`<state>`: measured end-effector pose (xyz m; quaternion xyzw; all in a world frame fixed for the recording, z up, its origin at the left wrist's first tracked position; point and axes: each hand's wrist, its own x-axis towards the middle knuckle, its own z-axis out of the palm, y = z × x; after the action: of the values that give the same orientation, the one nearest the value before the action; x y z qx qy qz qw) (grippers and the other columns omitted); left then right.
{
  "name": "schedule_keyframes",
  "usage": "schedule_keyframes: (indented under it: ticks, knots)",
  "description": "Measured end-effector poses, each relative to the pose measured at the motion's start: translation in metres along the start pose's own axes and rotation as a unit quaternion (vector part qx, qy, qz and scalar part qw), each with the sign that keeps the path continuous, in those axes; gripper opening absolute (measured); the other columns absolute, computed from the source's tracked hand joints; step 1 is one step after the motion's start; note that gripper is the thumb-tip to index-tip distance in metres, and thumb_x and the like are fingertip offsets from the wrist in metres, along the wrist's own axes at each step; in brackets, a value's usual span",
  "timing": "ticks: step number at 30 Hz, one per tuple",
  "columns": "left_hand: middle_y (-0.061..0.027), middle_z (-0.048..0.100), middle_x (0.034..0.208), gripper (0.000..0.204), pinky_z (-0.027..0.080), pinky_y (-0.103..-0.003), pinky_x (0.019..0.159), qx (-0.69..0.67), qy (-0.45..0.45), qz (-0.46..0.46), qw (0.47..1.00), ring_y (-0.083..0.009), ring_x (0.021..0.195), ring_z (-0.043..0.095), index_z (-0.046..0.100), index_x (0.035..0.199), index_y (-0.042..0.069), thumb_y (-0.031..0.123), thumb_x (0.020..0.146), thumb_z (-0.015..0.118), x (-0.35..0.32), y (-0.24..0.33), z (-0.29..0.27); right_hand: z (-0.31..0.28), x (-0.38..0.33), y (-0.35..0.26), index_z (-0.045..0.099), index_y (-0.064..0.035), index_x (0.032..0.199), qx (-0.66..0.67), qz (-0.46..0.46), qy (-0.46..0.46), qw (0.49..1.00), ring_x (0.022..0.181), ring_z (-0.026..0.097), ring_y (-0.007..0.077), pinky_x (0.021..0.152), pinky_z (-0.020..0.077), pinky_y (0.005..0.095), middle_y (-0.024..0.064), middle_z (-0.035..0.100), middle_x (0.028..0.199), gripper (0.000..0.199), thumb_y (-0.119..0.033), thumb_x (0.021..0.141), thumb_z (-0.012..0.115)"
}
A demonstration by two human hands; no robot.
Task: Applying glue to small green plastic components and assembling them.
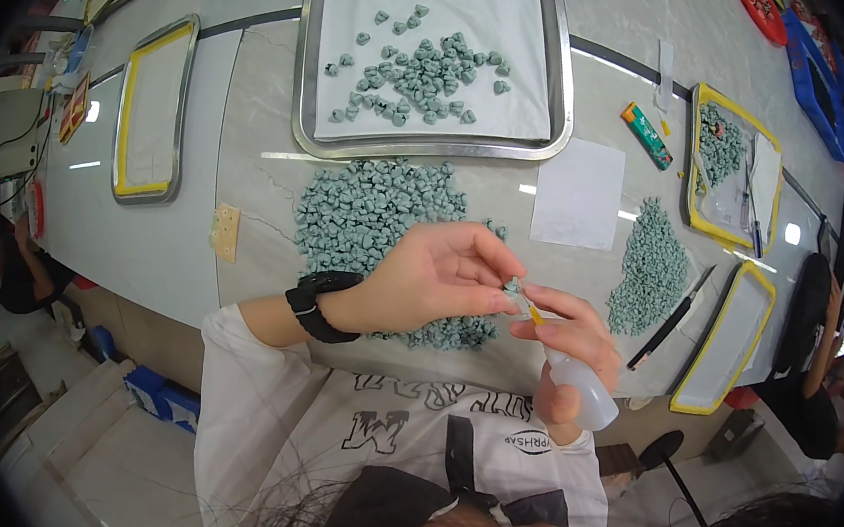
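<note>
Between the thumb and fingertips of my left hand (426, 274) is a small grey-green piece (512, 286). My right hand (584, 343) is wrapped round a translucent white squeeze bottle (591, 394). The bottle's yellow nozzle base (536, 315) points up at the piece, and its thin tip is close to it; whether they touch I cannot tell. Under and beyond my left hand spreads a heap of similar grey-green pieces (377, 209). To the right lies a second heap of smaller grey-green pieces (650, 268).
A metal-rimmed tray (304, 118) with white cloth and scattered pieces stands ahead. Yellow-edged trays (121, 127) lie left and right. Also on the table are white paper (578, 197), an orange-green packet (646, 135) and a black slim tool (671, 320). People sit at both far sides.
</note>
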<state>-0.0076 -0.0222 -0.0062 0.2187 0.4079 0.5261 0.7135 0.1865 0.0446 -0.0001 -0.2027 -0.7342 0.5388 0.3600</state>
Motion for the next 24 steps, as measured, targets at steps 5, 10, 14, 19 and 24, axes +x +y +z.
schedule_keyframes:
  ticks: [5,10,14,19,24]
  knots:
    - [-0.0101,0.060,0.104,0.027,0.052,-0.026,0.082,0.012,0.000,0.010,1.000,-0.0165,0.095,0.064,0.054,0.107,-0.003,-0.006,0.082,0.064,0.000,-0.003,-0.002,0.002,0.002,-0.002,0.057,-0.0024,0.099,-0.027,-0.010,-0.008,1.000,0.092,0.062,0.0383,0.070,0.0535,0.0428,0.0197,0.066,0.078,0.052,-0.052,0.091,0.044]
    - [-0.0112,0.061,0.103,0.026,0.053,-0.028,0.082,0.022,0.014,0.030,0.999,-0.0181,0.094,0.064,0.054,0.106,-0.004,-0.008,0.082,0.062,0.004,0.002,-0.004,-0.013,0.006,0.011,0.060,-0.0003,0.100,-0.185,-0.064,0.002,0.981,0.090,0.061,0.0347,0.073,0.0505,0.0409,0.0135,0.064,0.085,0.030,-0.025,0.084,0.062]
    - [-0.0121,0.061,0.102,0.026,0.054,-0.029,0.082,0.013,0.034,0.023,0.999,-0.0188,0.091,0.065,0.053,0.106,-0.004,-0.009,0.081,0.060,0.005,0.004,-0.005,-0.024,-0.003,0.037,0.058,-0.0049,0.108,-0.403,-0.002,-0.101,0.910,0.094,0.054,0.0303,0.081,0.0439,0.0386,0.0112,0.055,0.095,0.041,-0.004,0.067,0.061]
    - [-0.0114,0.061,0.098,0.026,0.054,-0.031,0.079,0.027,0.024,0.046,0.998,-0.0181,0.086,0.065,0.054,0.105,-0.003,-0.007,0.080,0.061,0.005,-0.001,-0.003,-0.034,-0.004,0.037,0.055,-0.0099,0.118,-0.465,0.012,-0.148,0.873,0.098,0.051,0.0267,0.086,0.0402,0.0367,0.0084,0.052,0.099,0.050,-0.002,0.068,0.058]
    - [-0.0098,0.060,0.098,0.025,0.054,-0.029,0.078,0.023,0.042,0.053,0.997,-0.0175,0.086,0.064,0.054,0.104,-0.001,-0.005,0.080,0.061,0.001,-0.003,-0.004,-0.057,-0.004,0.025,0.057,-0.0073,0.115,-0.441,0.009,-0.108,0.891,0.098,0.053,0.0287,0.082,0.0431,0.0384,0.0097,0.055,0.105,0.053,0.004,0.064,0.061]
